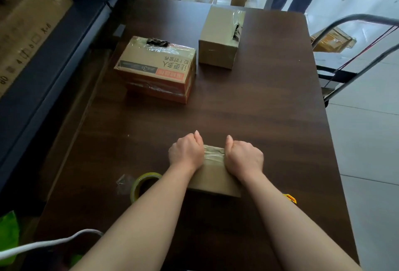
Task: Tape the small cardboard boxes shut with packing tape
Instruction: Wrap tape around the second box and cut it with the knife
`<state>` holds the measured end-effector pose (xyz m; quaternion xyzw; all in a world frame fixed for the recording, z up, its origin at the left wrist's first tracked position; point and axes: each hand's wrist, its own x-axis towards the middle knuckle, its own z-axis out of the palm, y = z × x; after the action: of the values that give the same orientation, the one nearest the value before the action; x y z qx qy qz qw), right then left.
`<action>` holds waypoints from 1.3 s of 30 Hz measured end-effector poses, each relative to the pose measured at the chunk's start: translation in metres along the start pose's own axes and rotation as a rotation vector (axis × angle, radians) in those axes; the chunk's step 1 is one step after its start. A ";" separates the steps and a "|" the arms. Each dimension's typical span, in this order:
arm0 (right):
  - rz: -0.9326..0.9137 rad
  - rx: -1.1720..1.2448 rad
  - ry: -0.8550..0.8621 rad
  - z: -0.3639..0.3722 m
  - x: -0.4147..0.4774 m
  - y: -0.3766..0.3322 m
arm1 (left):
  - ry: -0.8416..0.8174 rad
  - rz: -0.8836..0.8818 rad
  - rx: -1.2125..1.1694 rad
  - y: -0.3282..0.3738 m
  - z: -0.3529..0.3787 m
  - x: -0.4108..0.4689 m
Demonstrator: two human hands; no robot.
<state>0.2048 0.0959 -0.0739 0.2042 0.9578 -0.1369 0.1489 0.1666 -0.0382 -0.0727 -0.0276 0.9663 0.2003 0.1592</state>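
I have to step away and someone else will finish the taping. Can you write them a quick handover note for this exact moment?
Left hand: pressed on the left end of the near box, fingers curled over its far edge.
Right hand: the same on the right end. A tape strip spans the box top between them.
Tape roll: on the table, left of the near box, partly under the left forearm.
Yellow tool: just right of the box, mostly hidden.
Done: printed box and plain box further back already carry tape.
Left: smooth this strip; I cannot tell whether other seams need tape.
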 end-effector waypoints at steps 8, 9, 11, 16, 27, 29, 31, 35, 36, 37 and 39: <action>0.028 0.251 -0.028 0.005 0.005 0.012 | -0.042 0.026 -0.090 -0.007 0.000 0.003; 0.030 0.319 -0.036 0.008 0.006 0.014 | -0.064 0.017 -0.111 -0.010 -0.001 0.004; 0.034 0.505 -0.043 0.010 0.007 0.017 | -0.109 -0.011 -0.170 -0.017 0.000 0.006; 0.084 0.855 -0.054 0.014 0.006 0.017 | -0.129 -0.062 -0.243 -0.020 0.004 0.006; 0.400 0.768 -0.242 -0.001 -0.002 0.010 | -0.245 -0.318 -0.222 0.000 -0.016 -0.008; 0.448 0.963 -0.316 -0.008 -0.007 0.006 | -0.198 -0.327 -0.360 0.003 -0.024 -0.014; 0.504 1.206 -0.318 -0.023 -0.010 0.004 | -0.111 -0.321 -0.526 0.005 -0.038 -0.021; 0.472 1.621 -0.293 -0.053 -0.014 0.010 | -0.117 -0.359 -0.959 0.004 -0.060 -0.036; 0.440 1.651 -0.284 -0.058 -0.017 0.010 | -0.207 -0.368 -1.103 0.005 -0.064 -0.042; 0.406 1.629 -0.260 -0.058 -0.021 0.008 | -0.271 -0.366 -1.197 0.005 -0.066 -0.047; 0.328 1.477 -0.156 -0.049 -0.029 0.007 | -0.301 -0.294 -1.168 -0.003 -0.059 -0.050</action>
<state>0.2224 0.1077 -0.0206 0.3802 0.5615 -0.7325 0.0591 0.1974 -0.0646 -0.0067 -0.2143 0.6500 0.6739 0.2783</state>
